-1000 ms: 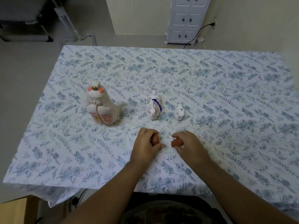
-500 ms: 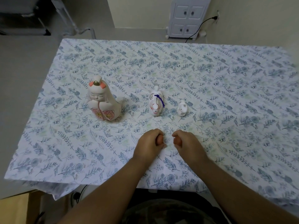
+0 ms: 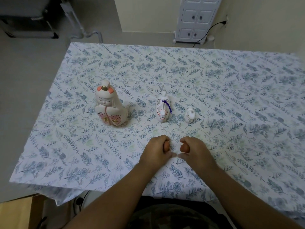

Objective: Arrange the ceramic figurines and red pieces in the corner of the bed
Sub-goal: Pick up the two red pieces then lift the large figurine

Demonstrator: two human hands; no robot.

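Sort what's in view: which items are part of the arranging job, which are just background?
Job items:
- doll figurine
- middle figurine with purple cord
- small figurine
- red piece in left hand
- red piece in right hand
- bed

Background:
- white cabinet
- black cable
- metal frame

A white cabinet (image 3: pixel 197 19) stands at top center, a black cord (image 3: pixel 208 33) plugged right of it.
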